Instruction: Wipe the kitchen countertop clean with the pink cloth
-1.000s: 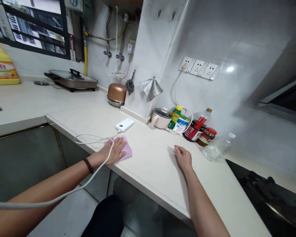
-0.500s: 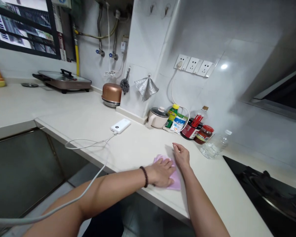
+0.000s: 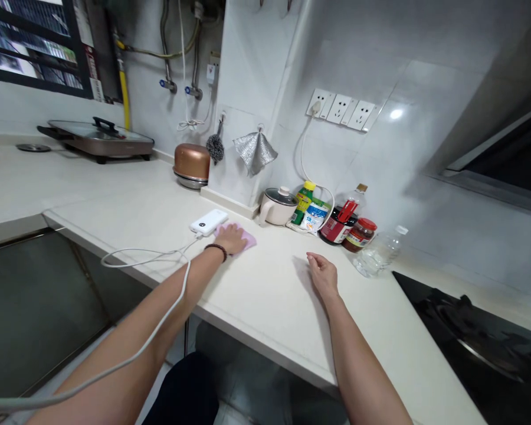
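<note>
My left hand [image 3: 230, 238] lies palm down on a pink cloth [image 3: 249, 239], fingers spread and pressing it flat on the white countertop [image 3: 265, 295]. The cloth's edges show around the fingers, close beside a white power bank [image 3: 209, 222]. A white cable [image 3: 183, 283] runs from the power bank and passes over my left forearm. Further right, my right hand [image 3: 323, 275] rests on its side on the counter, its fingers loosely curled in, with nothing visible in them.
Along the wall stand a small lidded pot [image 3: 279, 206], a green bottle [image 3: 302, 203], a dark jar [image 3: 336, 227], a red-lidded jar [image 3: 360, 235] and a clear bottle [image 3: 377, 254]. The black stove [image 3: 469, 342] is at right, an electric griddle [image 3: 100, 141] at back left.
My left hand has slid the pink cloth left and away from me, from beside my right hand to the power bank. My right hand stays in place; the view has shifted slightly.
</note>
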The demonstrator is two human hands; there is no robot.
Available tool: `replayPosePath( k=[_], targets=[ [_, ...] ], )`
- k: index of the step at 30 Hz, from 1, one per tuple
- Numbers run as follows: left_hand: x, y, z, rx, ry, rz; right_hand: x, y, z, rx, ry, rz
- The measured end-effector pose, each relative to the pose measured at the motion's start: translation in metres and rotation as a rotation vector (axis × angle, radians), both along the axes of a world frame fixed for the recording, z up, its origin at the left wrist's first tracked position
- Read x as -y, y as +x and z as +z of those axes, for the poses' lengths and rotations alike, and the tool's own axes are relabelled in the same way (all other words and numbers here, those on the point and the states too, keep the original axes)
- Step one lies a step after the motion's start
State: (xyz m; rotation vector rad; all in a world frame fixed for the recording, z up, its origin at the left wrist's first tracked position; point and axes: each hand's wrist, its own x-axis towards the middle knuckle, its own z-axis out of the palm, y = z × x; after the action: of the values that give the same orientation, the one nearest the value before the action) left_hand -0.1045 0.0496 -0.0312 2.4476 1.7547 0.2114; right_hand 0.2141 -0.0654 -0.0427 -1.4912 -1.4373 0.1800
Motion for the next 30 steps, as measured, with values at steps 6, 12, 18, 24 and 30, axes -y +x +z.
replayPosePath(
  k=[6,12,18,24,30],
  targets=[
    [0.002,-0.013,0.000,-0.043,0.004,0.078,-0.004,-0.009,0.004,0.025,-0.006,-0.017],
    [0.058,0.080,-0.007,0.007,-0.052,-0.330,-0.009,-0.020,0.004,0.023,-0.006,0.023],
    [0.077,0.165,-0.011,0.078,-0.025,-0.605,-0.005,-0.007,0.003,-0.001,0.035,-0.004],
    [0.017,0.167,-0.003,0.107,-0.010,-0.453,-0.001,0.004,-0.001,-0.002,0.001,-0.002],
    [-0.038,0.124,0.002,0.102,0.008,-0.153,-0.005,0.001,-0.006,0.006,-0.036,0.050]
  ],
)
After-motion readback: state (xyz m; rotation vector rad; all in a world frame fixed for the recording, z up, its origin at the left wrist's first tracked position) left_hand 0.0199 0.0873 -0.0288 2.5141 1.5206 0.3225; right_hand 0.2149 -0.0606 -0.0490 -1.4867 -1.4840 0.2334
